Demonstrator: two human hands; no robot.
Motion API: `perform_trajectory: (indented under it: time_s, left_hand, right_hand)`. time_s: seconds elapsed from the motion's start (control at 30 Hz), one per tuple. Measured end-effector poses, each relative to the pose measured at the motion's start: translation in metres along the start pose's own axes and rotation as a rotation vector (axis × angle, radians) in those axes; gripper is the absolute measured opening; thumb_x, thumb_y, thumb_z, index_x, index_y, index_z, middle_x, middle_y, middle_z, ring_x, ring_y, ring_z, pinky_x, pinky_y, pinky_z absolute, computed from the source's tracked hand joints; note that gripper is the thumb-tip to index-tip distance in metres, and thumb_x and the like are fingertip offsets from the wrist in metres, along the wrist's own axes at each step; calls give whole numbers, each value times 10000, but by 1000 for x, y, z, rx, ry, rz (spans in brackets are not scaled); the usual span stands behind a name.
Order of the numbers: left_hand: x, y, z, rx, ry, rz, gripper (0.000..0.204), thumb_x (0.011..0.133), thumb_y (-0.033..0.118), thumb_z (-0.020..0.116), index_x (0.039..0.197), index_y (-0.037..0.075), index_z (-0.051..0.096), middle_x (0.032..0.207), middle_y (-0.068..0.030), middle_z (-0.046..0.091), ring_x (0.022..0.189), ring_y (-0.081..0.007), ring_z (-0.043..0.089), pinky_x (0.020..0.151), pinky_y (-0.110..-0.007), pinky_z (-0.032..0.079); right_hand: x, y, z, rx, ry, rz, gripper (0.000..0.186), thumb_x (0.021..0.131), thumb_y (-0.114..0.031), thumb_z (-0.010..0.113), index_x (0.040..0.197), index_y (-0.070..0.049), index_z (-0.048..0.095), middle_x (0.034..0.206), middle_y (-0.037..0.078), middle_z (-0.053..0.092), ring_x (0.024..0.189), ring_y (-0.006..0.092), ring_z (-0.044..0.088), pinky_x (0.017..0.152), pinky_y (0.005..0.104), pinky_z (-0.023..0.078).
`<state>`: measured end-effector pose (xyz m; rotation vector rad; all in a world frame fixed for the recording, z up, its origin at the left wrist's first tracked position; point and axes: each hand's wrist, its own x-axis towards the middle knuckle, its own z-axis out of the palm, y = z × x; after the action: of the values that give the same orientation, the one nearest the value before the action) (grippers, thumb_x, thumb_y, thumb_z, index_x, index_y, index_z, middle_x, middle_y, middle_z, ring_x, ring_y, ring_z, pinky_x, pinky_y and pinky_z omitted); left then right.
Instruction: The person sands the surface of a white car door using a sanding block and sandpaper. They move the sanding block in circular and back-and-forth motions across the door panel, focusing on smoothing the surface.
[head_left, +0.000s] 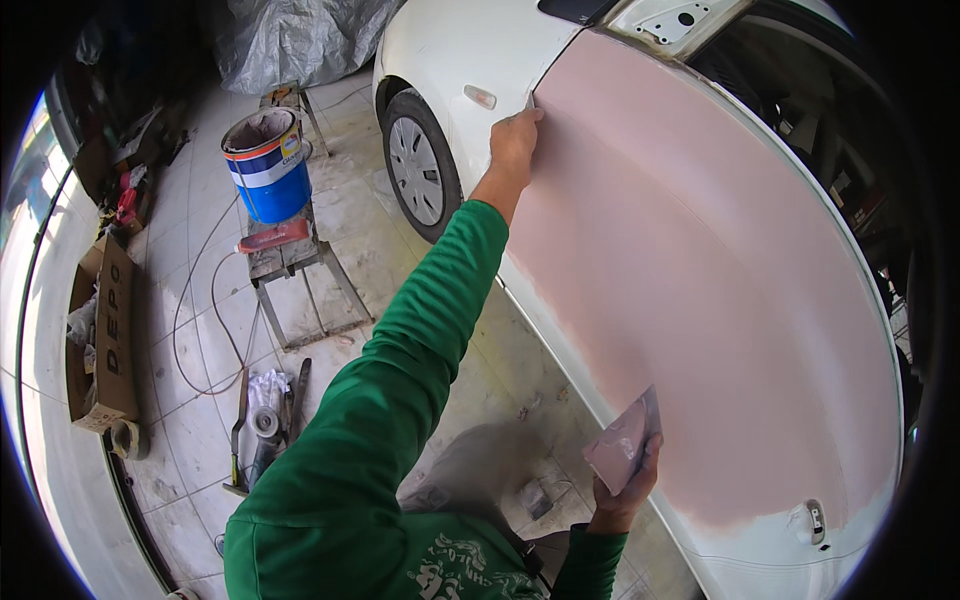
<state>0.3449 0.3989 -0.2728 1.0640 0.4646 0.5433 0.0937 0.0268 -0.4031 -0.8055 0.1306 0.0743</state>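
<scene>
The white car door panel (680, 260) carries a broad coat of pink filler. At its front edge, close to the fender, my left hand (514, 148) is closed on a thin spreader (531, 101), of which only a pale sliver shows past the fingers. Low beside the door, my right hand (628, 492) grips a flat putty plate (620, 446) smeared with pink filler, its grey edge tilted upward. The plate's lower corner is hidden by the fingers. Below that hand is the door handle (816, 521), to the right.
On a metal-legged bench (280, 262) stand a blue paint can (268, 168) and a red tube (274, 237). A cable (176, 330) loops over the tiles. Nearby lie an angle grinder (265, 428) and a hammer (236, 486); a cardboard box (108, 340) sits farther left.
</scene>
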Motion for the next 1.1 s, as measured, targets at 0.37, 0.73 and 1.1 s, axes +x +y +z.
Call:
perform_trajectory:
  time_s: [0.37,0.73,1.1]
  left_hand:
    - [-83,-45,-36,339,-507,346,497,959,304,575,1336,-14,636,1227,-182,690,1169,-258,613,1021,-364,453]
    - [-198,-202,-192,54,-882,-640,583,999,380,500,1478,47,492,1424,-123,587,1333,-285,538,975,-470,529]
    - [-28,-51,-111,63,-322,187,219,946,153,618,1123,23,634,849,-87,734,667,-215,729,423,-294,426]
  right_hand:
    - [-7,1,7,43,3,48,448,1075,-372,489,1386,-51,525,1219,104,654,1043,233,669,877,390,581]
    - [13,25,28,199,-80,-7,446,1067,-363,505,1390,-56,522,1197,95,679,1030,231,693,837,385,607]
    - [-29,-23,-59,150,87,74,479,1042,-384,556,1351,-19,535,1164,122,682,1003,245,704,853,404,602]
